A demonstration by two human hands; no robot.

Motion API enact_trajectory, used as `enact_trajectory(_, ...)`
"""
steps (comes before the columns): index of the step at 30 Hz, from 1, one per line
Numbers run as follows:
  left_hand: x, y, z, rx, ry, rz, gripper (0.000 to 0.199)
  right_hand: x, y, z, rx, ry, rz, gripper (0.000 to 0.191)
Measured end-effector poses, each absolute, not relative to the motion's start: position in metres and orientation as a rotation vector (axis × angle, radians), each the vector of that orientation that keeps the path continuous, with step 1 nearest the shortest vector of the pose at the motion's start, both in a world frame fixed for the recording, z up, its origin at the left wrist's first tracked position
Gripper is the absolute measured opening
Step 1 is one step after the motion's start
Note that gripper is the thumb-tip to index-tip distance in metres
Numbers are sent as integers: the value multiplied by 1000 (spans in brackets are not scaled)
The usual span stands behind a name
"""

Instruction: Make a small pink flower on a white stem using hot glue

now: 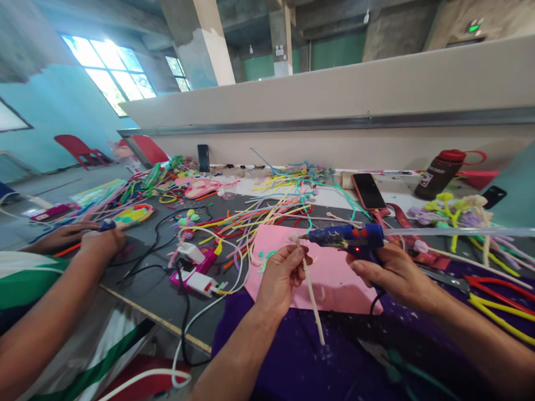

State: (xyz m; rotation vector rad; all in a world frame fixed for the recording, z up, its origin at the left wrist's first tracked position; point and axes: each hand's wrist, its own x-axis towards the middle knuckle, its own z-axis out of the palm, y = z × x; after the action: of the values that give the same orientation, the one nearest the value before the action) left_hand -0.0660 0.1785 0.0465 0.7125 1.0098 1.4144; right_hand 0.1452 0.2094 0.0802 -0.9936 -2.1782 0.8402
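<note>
Between the thumb and fingers of my left hand (283, 274) is a cream pipe cleaner (313, 303), its long end slanting down and a small pale curl at its top. My right hand (387, 273) is wrapped round a blue glue gun (346, 237) with a small red light lit. The gun's nozzle points left and is at or very near the pale curl; whether they touch cannot be made out. A clear glue stick (455, 231) sticks out of the gun's back. Under both hands lies a pink sheet (334, 289).
At the left, another person's hands (100, 239) hold something blue. A power strip (196, 273) with plugs and cables lies left of the sheet. Pipe cleaners (267, 214) spread behind it. A phone (368, 191), a bottle (438, 175) and scissors (447, 278) are at the right.
</note>
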Motion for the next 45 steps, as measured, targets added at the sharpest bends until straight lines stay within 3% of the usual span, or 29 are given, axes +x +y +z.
enact_trajectory(21, -66, 178, 47, 723, 1041, 1391, 29, 145, 211, 74, -1028, -2223, 787, 31)
enact_trajectory(45, -67, 178, 47, 740, 1016, 1425, 20, 142, 209, 76, -974, -2254, 834, 31)
